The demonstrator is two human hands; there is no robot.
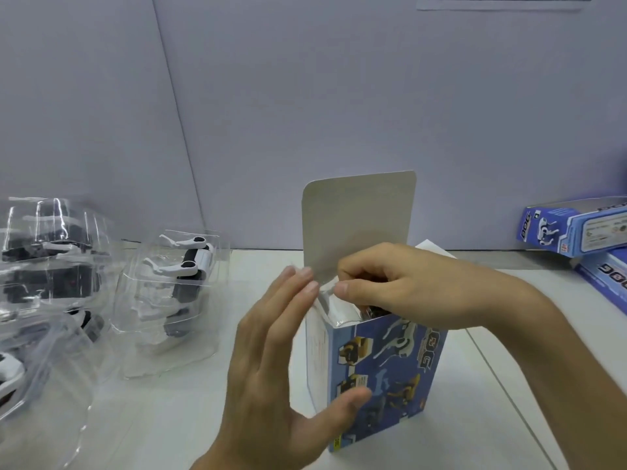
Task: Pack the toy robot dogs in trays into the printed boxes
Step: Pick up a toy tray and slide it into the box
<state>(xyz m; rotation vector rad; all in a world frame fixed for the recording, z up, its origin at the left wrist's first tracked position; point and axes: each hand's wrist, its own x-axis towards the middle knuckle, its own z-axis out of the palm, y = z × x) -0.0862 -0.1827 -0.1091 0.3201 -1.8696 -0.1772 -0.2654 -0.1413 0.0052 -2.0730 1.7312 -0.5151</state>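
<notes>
Dog [371,311] in its tray [327,300] sits partway inside the upright box [390,368] on the table [237,418], right hand [407,286] fingers pinching the tray rim, left hand [268,361] fingers straight and together against the box side; best to press straight down, clear of the flap [359,225].

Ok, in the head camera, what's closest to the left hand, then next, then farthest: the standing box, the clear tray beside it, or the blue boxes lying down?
1. Standing box: middle, the left hand touches it.
2. Clear tray: just left of the hand.
3. Blue boxes lying down: far right, at the back.
</notes>
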